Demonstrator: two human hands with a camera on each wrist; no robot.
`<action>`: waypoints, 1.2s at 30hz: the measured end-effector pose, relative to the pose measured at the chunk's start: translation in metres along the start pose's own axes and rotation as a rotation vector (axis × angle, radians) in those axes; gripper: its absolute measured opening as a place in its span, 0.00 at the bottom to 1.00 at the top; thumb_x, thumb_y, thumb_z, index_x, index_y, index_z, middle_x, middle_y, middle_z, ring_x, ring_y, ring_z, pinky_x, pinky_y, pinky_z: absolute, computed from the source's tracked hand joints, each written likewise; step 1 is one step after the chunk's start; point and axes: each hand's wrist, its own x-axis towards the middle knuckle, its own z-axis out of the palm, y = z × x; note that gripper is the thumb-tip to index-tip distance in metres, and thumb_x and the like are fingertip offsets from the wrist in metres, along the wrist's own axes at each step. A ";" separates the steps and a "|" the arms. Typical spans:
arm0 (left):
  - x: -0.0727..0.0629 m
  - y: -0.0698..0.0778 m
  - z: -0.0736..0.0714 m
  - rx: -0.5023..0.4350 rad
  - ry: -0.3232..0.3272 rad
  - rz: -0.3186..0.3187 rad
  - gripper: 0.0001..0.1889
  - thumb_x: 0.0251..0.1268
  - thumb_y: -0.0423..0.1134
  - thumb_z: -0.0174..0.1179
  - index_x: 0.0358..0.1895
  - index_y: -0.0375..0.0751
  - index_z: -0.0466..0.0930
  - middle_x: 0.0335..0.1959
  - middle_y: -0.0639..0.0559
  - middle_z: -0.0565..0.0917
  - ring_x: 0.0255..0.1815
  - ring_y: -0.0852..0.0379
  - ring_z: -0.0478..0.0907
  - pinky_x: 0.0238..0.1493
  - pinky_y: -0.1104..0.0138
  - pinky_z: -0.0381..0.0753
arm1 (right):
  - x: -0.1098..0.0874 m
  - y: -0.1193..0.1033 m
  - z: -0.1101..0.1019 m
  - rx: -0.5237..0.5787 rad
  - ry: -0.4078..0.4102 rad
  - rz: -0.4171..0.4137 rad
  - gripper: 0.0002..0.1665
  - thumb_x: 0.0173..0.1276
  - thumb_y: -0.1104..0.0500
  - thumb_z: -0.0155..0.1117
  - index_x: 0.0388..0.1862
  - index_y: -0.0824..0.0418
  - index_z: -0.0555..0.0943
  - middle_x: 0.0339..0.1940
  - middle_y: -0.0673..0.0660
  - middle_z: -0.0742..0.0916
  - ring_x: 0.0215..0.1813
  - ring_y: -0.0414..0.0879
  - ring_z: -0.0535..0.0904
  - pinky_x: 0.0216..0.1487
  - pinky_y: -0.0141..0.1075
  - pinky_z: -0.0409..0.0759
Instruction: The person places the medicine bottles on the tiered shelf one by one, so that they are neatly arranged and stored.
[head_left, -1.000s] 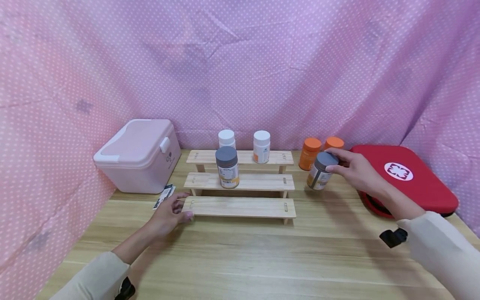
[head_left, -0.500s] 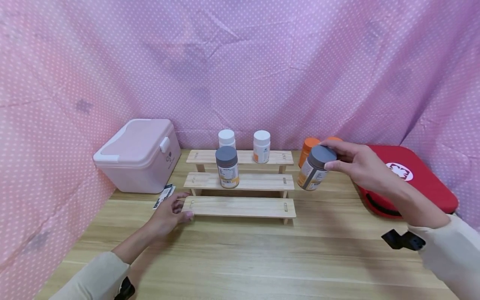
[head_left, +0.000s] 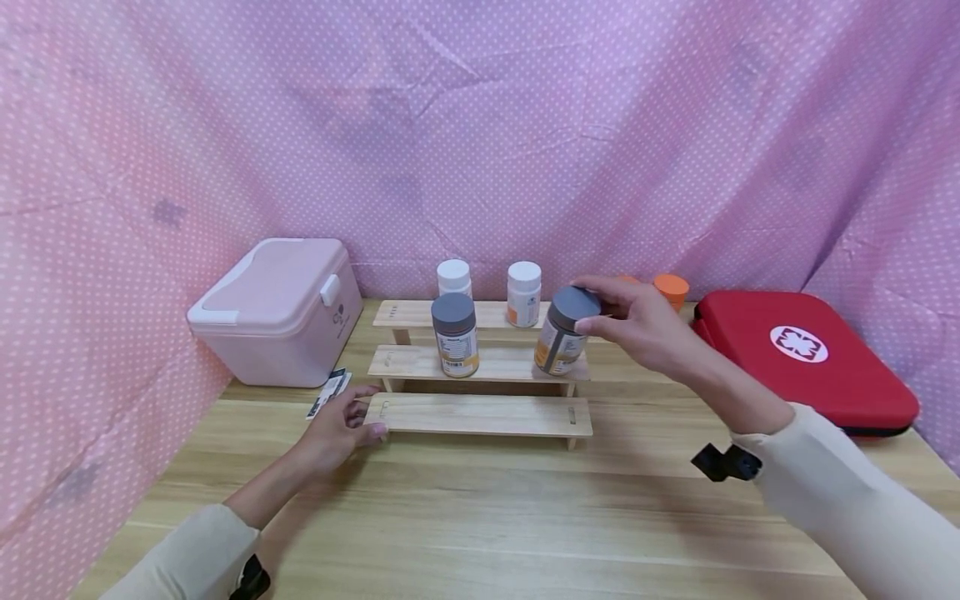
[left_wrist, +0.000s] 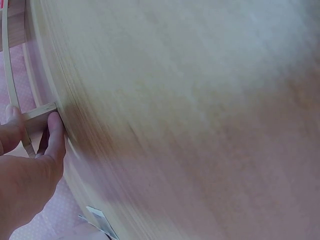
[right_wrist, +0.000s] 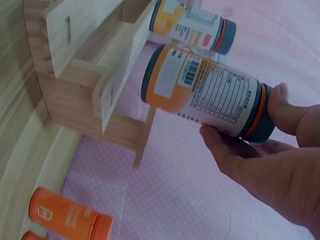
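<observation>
My right hand (head_left: 645, 325) grips a grey-lidded supplement bottle (head_left: 558, 342) by its cap, tilted, over the right end of the middle step. In the right wrist view its label (right_wrist: 215, 95) shows a barcode and a table, and the base hangs off the wooden step. A matching grey-lidded bottle (head_left: 455, 342) stands upright on the middle step of the three-step wooden display rack (head_left: 480, 414). Two white bottles (head_left: 523, 296) stand on the top step. My left hand (head_left: 337, 429) pinches the left end of the bottom step, thumb and fingers on the wood (left_wrist: 40, 116).
Orange bottles (head_left: 671, 290) stand behind my right hand, one largely hidden. A red first-aid case (head_left: 847, 375) lies at the right, and a pink lidded box (head_left: 277, 308) sits at the left. Printed cards (head_left: 330, 390) lie beside it. A pink dotted curtain (head_left: 480, 125) hangs behind.
My right hand has carried the grey-lidded bottle leftward from beside the orange bottles to over the middle step. My left hand has stayed at the rack's end.
</observation>
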 end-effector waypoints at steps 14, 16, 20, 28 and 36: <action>-0.001 0.001 -0.001 -0.012 -0.008 0.014 0.34 0.60 0.30 0.65 0.68 0.31 0.59 0.40 0.43 0.80 0.32 0.56 0.73 0.25 0.71 0.69 | 0.027 -0.003 0.033 -0.014 -0.018 0.054 0.28 0.62 0.62 0.69 0.62 0.61 0.76 0.50 0.59 0.84 0.46 0.52 0.80 0.46 0.42 0.79; -0.001 0.001 -0.001 -0.010 -0.008 0.012 0.34 0.60 0.30 0.65 0.68 0.31 0.59 0.40 0.43 0.80 0.32 0.56 0.73 0.25 0.71 0.69 | 0.028 -0.002 0.036 -0.021 -0.017 0.058 0.28 0.62 0.61 0.70 0.62 0.61 0.76 0.50 0.60 0.84 0.46 0.52 0.80 0.45 0.43 0.80; -0.001 0.001 -0.001 -0.015 -0.007 0.012 0.33 0.60 0.30 0.64 0.67 0.31 0.60 0.40 0.43 0.80 0.33 0.56 0.75 0.26 0.72 0.72 | 0.029 0.000 0.042 -0.047 0.001 0.051 0.30 0.61 0.60 0.71 0.63 0.63 0.75 0.50 0.61 0.84 0.46 0.52 0.81 0.48 0.44 0.80; -0.001 0.001 0.000 -0.012 -0.004 0.002 0.33 0.60 0.30 0.64 0.67 0.31 0.59 0.43 0.42 0.82 0.37 0.54 0.78 0.32 0.71 0.75 | 0.028 0.000 0.048 -0.080 0.046 0.076 0.33 0.61 0.57 0.71 0.64 0.61 0.74 0.49 0.60 0.85 0.46 0.52 0.82 0.47 0.44 0.81; -0.001 0.002 0.000 -0.013 -0.003 -0.002 0.33 0.61 0.30 0.64 0.67 0.31 0.59 0.42 0.43 0.82 0.36 0.55 0.78 0.32 0.71 0.75 | 0.027 0.003 0.048 -0.069 0.058 0.059 0.34 0.60 0.57 0.72 0.65 0.62 0.73 0.50 0.61 0.84 0.47 0.52 0.82 0.49 0.44 0.81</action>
